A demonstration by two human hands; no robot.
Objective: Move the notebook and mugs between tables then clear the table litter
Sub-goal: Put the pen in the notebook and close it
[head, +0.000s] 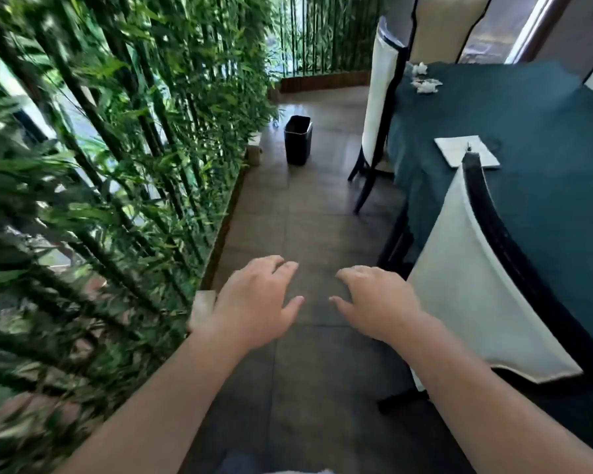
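Note:
My left hand [254,302] and my right hand [379,301] hover side by side over the tiled aisle floor, palms down, fingers spread, both holding nothing. To the right stands a table with a teal cloth [534,107]. A white notebook [466,150] lies on it with a pen on top, partly hidden by a chair back. Crumpled white tissue litter [425,84] lies near the table's far left corner. No mugs are in view.
A black waste bin [298,140] stands on the floor ahead by the bamboo hedge [117,138] lining the left side. Two white-covered chairs [486,285] [380,94] stand against the table's left side. The tiled aisle [308,217] runs between hedge and chairs.

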